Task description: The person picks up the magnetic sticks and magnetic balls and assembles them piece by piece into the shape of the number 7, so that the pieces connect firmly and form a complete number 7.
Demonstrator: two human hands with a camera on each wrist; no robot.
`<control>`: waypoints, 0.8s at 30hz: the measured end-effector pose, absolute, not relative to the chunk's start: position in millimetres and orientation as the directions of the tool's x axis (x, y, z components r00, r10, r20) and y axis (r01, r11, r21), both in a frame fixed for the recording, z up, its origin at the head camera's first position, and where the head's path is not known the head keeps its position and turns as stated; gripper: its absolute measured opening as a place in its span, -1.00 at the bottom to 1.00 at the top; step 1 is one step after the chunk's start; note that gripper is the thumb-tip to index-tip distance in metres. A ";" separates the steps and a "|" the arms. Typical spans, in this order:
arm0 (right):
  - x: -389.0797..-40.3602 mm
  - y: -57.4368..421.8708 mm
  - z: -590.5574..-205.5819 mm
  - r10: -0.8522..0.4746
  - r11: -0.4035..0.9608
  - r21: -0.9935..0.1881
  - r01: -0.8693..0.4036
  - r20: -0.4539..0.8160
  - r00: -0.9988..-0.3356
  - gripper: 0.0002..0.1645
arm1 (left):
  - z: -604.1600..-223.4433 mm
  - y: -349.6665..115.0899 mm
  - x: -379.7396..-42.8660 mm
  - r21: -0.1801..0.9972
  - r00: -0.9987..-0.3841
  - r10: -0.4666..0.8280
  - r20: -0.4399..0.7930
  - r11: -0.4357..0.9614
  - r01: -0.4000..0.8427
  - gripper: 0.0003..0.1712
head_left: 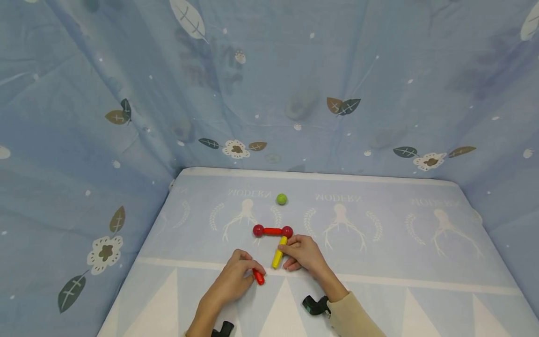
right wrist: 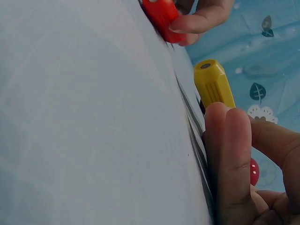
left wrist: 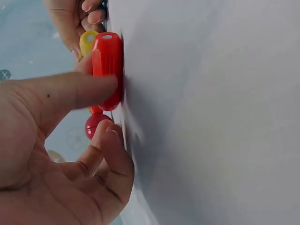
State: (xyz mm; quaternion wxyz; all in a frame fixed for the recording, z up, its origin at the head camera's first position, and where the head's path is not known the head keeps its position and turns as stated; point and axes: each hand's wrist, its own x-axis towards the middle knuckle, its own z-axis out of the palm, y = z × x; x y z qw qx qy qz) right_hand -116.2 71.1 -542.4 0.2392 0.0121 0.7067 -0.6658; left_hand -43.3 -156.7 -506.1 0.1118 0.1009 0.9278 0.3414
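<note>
In the head view my left hand (head_left: pixel 232 282) pinches a short red rod (head_left: pixel 258 277) low over the table, its thumb lying across the rod in the left wrist view. My right hand (head_left: pixel 306 255) holds a yellow rod (head_left: pixel 276 260) between thumb and fingers. The yellow rod's far end meets a red ball (head_left: pixel 287 231). Another red rod (head_left: pixel 273 231) joins that ball to a second red ball (head_left: pixel 258 230) on the left, forming a straight bar. The yellow rod (right wrist: pixel 214 86) shows a round inset in its near end in the right wrist view.
A green ball (head_left: pixel 281 199) lies farther back on the patterned tabletop (head_left: pixel 379 262). Blue leaf-print cloth (head_left: pixel 269 84) hangs behind and at the sides. Black devices (head_left: pixel 315 305) sit by both wrists.
</note>
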 end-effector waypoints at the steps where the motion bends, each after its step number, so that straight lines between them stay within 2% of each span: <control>1: -116.4 70.9 -542.0 -0.302 0.113 -0.935 0.336 -0.355 -0.885 -0.52 | -506.9 -157.0 -43.3 0.661 -0.957 0.259 -0.129 0.742 0.112 -0.61; 5: -117.8 70.4 -541.0 -0.305 0.113 -0.935 0.336 -0.354 -0.884 -0.52 | -508.4 -157.2 -43.7 0.676 -0.966 0.229 -0.118 0.731 0.091 -0.62; 10: -120.2 69.9 -541.0 -0.303 0.111 -0.935 0.337 -0.355 -0.884 -0.52 | -507.1 -154.8 -44.5 0.687 -0.978 0.157 -0.140 0.726 0.019 -0.81; 16: -120.4 69.4 -542.4 -0.306 0.117 -0.934 0.336 -0.356 -0.883 -0.50 | -507.9 -149.6 -44.0 0.679 -0.970 0.127 -0.207 0.733 -0.049 -0.48; 24: -115.6 71.0 -542.6 -0.307 0.108 -0.932 0.346 -0.362 -0.880 -0.51 | -504.9 -147.2 -42.1 0.684 -0.962 0.119 -0.246 0.724 -0.086 -0.52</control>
